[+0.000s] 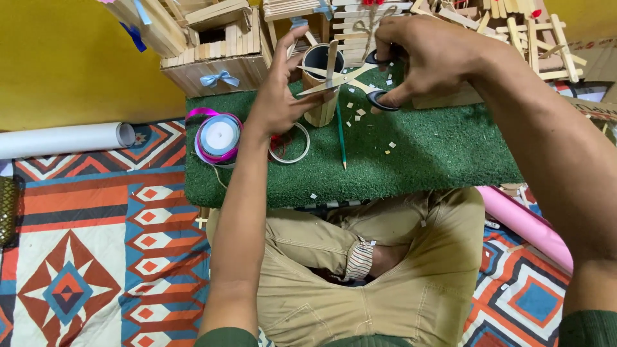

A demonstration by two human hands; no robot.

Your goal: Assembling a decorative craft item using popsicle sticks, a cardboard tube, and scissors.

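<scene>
Knees crossed under the green mat [411, 154], a pencil [340, 138] and small offcuts lying on it. Farther along the mat, the left hand [279, 96] pinches a wooden stick [331, 54] upright; the right hand [421, 61] grips scissors [347, 77], blades open around it: cut seemingly unfinished.

A mat [418, 154] lay across the person's lap. On it a ribbon spool [218, 137] sat left of a tape ring [290, 144]; a pencil [340, 138] lay right of the ring. A tube [319, 83] stood behind them, stick houses [218, 48] farther back.
</scene>
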